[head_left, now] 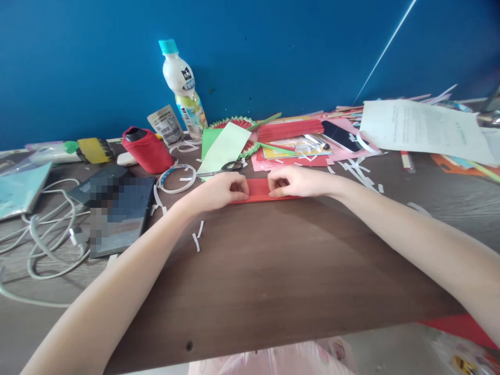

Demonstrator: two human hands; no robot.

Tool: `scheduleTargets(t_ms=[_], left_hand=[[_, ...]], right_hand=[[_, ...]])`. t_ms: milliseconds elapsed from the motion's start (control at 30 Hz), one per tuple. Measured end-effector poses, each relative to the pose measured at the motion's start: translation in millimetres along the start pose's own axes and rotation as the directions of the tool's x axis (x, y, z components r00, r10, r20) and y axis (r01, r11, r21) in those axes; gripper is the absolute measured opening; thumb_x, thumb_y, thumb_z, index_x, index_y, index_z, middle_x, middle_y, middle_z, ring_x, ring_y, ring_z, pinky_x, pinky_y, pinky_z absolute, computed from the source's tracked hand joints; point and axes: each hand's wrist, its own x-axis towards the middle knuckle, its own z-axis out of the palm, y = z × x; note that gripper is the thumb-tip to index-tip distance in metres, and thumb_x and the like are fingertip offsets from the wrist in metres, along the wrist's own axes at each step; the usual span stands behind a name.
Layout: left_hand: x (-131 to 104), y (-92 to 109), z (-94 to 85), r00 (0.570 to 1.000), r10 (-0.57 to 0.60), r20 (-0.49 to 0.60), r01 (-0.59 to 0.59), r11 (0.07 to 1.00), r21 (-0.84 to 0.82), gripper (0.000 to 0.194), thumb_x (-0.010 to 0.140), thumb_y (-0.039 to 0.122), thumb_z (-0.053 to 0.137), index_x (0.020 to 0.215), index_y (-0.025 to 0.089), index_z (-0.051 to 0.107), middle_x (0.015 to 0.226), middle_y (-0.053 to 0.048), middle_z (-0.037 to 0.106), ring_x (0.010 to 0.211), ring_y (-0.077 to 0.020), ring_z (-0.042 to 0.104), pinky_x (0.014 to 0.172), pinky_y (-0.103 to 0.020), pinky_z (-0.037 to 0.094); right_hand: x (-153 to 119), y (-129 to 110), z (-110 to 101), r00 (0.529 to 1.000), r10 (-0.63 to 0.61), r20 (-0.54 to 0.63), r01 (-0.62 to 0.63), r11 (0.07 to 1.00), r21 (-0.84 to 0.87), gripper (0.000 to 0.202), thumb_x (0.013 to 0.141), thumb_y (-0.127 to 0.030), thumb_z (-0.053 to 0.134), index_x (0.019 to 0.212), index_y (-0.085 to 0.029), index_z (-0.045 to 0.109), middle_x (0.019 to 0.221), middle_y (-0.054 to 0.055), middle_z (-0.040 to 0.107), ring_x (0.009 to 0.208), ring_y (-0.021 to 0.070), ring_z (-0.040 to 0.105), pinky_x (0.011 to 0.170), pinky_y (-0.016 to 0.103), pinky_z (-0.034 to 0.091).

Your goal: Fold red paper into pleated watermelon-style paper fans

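Note:
A red strip of paper [258, 188] lies flat on the brown table between my two hands. My left hand [224, 191] pinches its left part, thumb and fingers closed along the near edge. My right hand [299, 182] pinches it further right in the same way. Just beyond my left hand are scissors [232, 166] with dark handles and a pale green sheet of paper [226, 148]. A roll of white tape [177, 178] rests to the left of that hand. Beyond the strip sits a stack of folded red paper [289, 129].
A white bottle with a turquoise cap [179, 78] stands by the blue wall. Left are a red cloth-covered object [147, 150], dark flat items and a tangled white cable [39, 229]. A phone [341, 136] and printed sheet [422, 127] lie right. Small white paper scraps [355, 172] are scattered around.

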Motion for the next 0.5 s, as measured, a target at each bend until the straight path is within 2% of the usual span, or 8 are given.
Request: scheduleTargets(t_ms=[267, 500], left_hand=[[1.3, -0.8, 1.2, 1.0, -0.001, 0.011, 0.001, 1.0, -0.02, 0.013, 0.07, 0.03, 0.054, 0.072, 0.018, 0.058, 0.069, 0.002, 0.059, 0.062, -0.0115, 0.051, 0.057, -0.022, 0.037], [1.6, -0.6, 1.0, 1.0, 0.005, 0.013, -0.005, 1.0, -0.02, 0.013, 0.069, 0.03, 0.055, 0.071, 0.017, 0.057, 0.067, 0.002, 0.057, 0.061, -0.0108, 0.049, 0.055, -0.021, 0.036]], right_hand=[[0.2, 1.3, 0.8, 0.999, 0.033, -0.005, -0.033, 0.999, -0.008, 0.026, 0.074, -0.045, 0.056, 0.073, -0.019, 0.053, 0.07, -0.001, 0.051, 0.061, 0.0112, 0.043, 0.055, 0.025, 0.031], [0.3, 0.6, 0.0, 1.0, 0.016, -0.004, -0.016, 1.0, 0.008, 0.024, 0.073, -0.042, 0.058, 0.072, -0.019, 0.052, 0.069, -0.001, 0.051, 0.061, 0.0108, 0.043, 0.055, 0.025, 0.03]])
